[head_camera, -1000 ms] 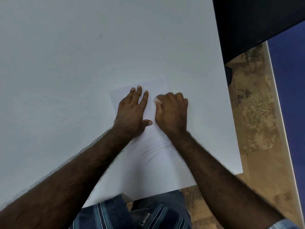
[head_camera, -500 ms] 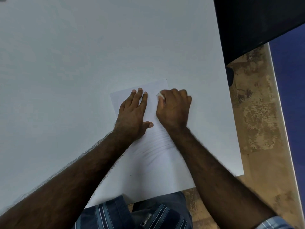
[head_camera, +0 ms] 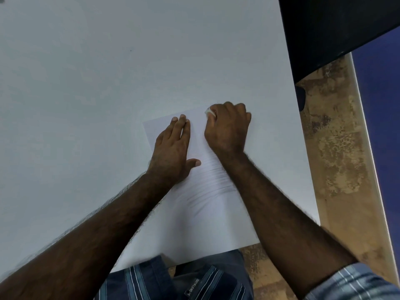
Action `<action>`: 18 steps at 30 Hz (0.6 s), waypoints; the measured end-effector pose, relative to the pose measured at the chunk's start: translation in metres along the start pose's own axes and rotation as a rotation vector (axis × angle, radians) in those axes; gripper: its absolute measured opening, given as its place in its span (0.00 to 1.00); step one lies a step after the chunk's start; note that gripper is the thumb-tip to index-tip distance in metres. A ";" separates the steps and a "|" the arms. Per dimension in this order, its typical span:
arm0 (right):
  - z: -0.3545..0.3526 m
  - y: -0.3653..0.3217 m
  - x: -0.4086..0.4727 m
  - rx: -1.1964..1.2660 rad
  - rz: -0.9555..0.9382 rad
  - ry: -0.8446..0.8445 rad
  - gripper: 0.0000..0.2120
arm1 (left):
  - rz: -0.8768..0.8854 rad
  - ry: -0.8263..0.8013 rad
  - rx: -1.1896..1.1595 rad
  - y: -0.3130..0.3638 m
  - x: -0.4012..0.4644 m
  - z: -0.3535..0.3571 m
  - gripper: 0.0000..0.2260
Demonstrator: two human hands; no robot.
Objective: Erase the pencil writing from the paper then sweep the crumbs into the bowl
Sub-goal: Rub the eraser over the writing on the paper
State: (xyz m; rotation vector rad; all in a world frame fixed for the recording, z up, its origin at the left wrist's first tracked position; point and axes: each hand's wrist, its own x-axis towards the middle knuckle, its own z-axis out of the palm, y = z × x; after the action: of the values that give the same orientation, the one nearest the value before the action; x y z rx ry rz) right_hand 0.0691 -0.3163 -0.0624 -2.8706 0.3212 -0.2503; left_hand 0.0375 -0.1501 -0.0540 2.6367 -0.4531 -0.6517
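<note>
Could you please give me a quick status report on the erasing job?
Left hand flat, pinning the paper. Right hand closed on the white eraser near the paper's far edge. No bowl in view. Nothing in the way.

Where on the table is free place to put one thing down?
The table is bare left of the paper and beyond it. It is crowded where the left hand presses the paper and the right hand grips the eraser.

1. The light is soft, even and rather dim; the white table (head_camera: 108,83) reads grey-blue, without glare.
2. My forearms look motion-smeared along their edges.
3. Faint shadow sits under my left hand (head_camera: 171,148).
4. Straight edges bow toward the frame's borders.
</note>
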 end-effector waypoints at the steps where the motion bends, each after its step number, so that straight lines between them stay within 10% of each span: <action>1: -0.001 -0.001 0.002 0.020 0.022 0.002 0.07 | -0.003 -0.002 0.000 0.000 0.000 0.000 0.49; 7: -0.010 -0.022 -0.044 0.057 -0.167 -0.121 0.09 | 0.024 0.092 -0.080 -0.004 -0.001 0.005 0.48; 18: -0.011 -0.006 -0.011 0.180 0.067 -0.073 0.05 | 0.023 0.037 -0.029 -0.004 -0.001 0.001 0.49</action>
State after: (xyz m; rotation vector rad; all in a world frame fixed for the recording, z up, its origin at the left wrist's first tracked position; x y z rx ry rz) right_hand 0.0573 -0.3105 -0.0518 -2.6786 0.3603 -0.1531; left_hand 0.0368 -0.1467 -0.0556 2.6077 -0.4581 -0.5965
